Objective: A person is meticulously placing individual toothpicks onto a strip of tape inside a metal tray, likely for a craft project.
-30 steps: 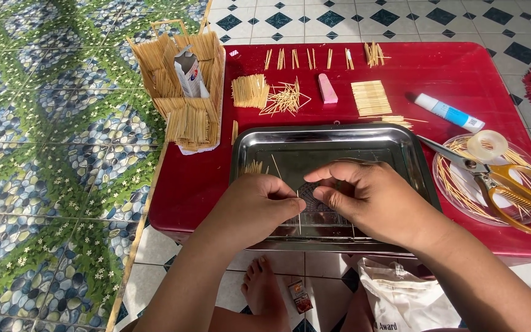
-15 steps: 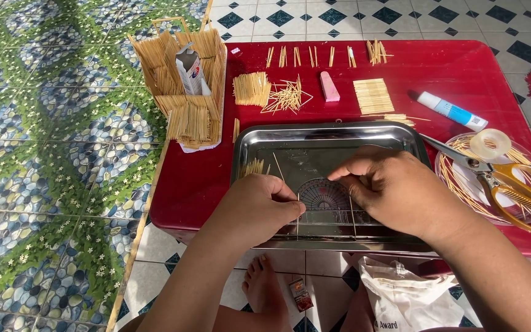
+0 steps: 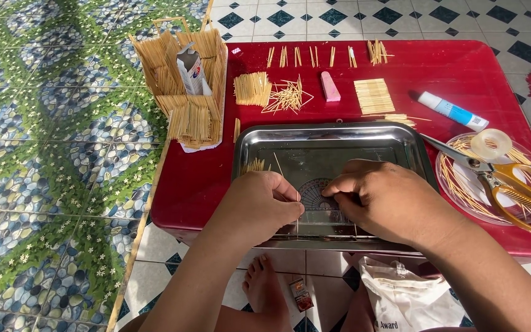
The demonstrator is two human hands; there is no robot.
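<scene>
Head view. I see my left hand (image 3: pixel 259 206) and right hand (image 3: pixel 383 200) meeting over the steel tray (image 3: pixel 333 138) on the red table (image 3: pixel 462 74), each grip pinched closed on thin toothpicks (image 3: pixel 297 209) laid above a protractor (image 3: pixel 319 195). By my judgement the assembly is early: only a few sticks are placed, while cut piles (image 3: pixel 252 89), glue tube (image 3: pixel 452 110) and scissors (image 3: pixel 511 184) lie unused.

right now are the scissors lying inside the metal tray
No, the yellow-handled scissors rest on the clear plate, to the right of the metal tray.
</scene>
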